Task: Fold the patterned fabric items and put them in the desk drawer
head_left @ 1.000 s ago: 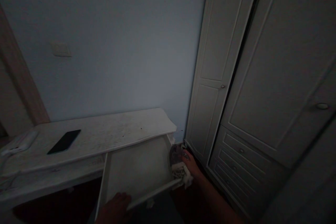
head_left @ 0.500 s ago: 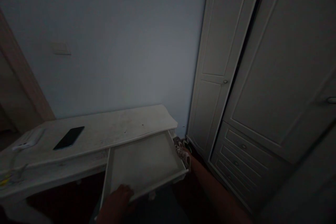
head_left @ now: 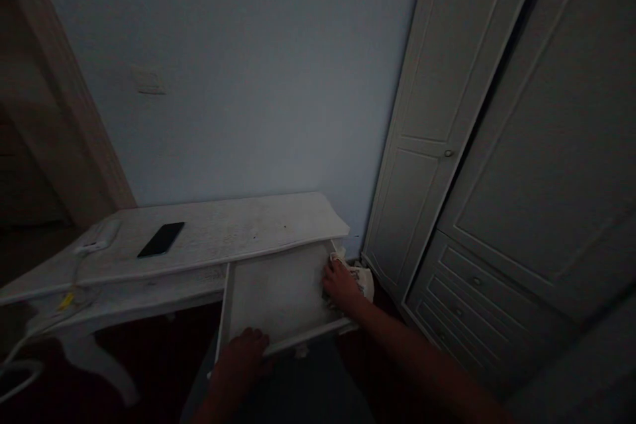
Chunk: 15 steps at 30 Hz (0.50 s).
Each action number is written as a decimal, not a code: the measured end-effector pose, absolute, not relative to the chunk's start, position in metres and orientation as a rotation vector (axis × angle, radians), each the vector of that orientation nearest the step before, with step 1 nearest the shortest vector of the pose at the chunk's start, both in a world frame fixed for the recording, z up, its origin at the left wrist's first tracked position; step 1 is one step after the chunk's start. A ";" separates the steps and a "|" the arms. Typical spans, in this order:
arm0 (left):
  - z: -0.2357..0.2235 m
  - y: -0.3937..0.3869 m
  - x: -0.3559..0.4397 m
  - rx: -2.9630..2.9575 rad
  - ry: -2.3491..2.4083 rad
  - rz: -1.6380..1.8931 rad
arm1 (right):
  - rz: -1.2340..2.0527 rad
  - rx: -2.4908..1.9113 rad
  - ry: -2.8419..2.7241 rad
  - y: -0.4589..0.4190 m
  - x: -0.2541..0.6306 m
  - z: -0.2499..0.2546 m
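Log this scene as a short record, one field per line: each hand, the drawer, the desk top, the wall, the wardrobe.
Left hand: at the drawer's front edge, near its left end
Right hand: holding a pale cloth with dark markings against the drawer's right side
Drawer: pulled out from the desk
Desk top: dark flat device and a white object, both toward the left end
Wall: bluish, with a switch plate
Wardrobe: pale, right of the desk, doors above small drawers

The right grip [head_left: 342, 285] now apparently reaches into the drawer [head_left: 278, 291].
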<state>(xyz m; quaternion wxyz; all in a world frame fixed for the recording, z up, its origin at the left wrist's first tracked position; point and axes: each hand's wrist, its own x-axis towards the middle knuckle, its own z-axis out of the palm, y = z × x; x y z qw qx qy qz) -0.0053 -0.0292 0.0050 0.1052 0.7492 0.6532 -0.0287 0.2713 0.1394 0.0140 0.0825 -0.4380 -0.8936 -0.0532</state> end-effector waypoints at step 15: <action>-0.004 -0.033 -0.003 2.175 1.971 -0.084 | -0.078 -1.609 -2.651 0.184 0.227 0.032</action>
